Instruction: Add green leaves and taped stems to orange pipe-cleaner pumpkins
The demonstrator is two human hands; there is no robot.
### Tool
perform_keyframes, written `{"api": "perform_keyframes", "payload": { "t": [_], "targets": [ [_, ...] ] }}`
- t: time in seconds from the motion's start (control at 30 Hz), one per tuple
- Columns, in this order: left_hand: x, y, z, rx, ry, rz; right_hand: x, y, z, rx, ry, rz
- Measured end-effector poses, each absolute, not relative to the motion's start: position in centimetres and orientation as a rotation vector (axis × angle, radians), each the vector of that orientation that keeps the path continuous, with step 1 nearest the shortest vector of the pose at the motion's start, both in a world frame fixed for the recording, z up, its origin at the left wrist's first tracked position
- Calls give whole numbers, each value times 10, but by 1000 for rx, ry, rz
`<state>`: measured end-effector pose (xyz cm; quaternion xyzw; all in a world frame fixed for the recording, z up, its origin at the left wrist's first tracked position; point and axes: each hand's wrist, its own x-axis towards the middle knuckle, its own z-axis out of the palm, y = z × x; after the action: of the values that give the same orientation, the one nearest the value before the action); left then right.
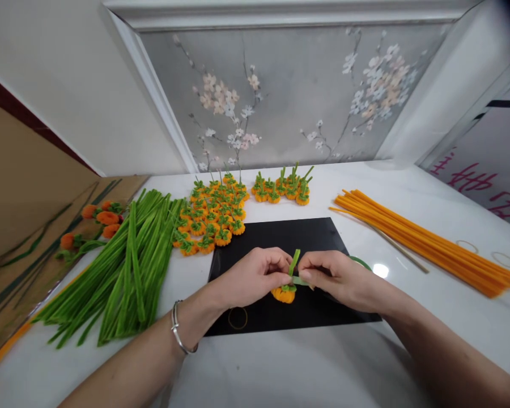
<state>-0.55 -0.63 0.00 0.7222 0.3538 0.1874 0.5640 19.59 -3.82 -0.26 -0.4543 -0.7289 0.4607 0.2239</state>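
Observation:
Over a black mat [255, 323], my left hand [255, 277] pinches at the base of the green stem on a small orange pumpkin [283, 294] made of fuzzy stems. Thumb and fingers of my right hand [335, 277] are closed on a light green tape strip [298, 280], which reaches the pumpkin's stem. The stem stands upright between both hands. Partly behind my right hand lies a green tape roll [360, 263].
Green fuzzy stems [131, 272] lie at left, beside orange flowers [107, 217] on brown paper. Finished-looking orange pumpkins [212, 215] crowd behind the mat, with a smaller group [283, 188] farther right. Orange stems [425, 243] and a thin stick [402, 249] lie at right.

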Motion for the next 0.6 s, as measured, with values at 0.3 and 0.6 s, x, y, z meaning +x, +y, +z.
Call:
{"api": "perform_keyframes", "payload": {
  "t": [0.3,0.6],
  "targets": [
    [-3,-10,-1,1677,858,441,198,-36,-2,-1332,-2008,1101],
    [4,-17,0,2058,941,446,179,-40,-9,-1321,-2138,777]
  ]
}}
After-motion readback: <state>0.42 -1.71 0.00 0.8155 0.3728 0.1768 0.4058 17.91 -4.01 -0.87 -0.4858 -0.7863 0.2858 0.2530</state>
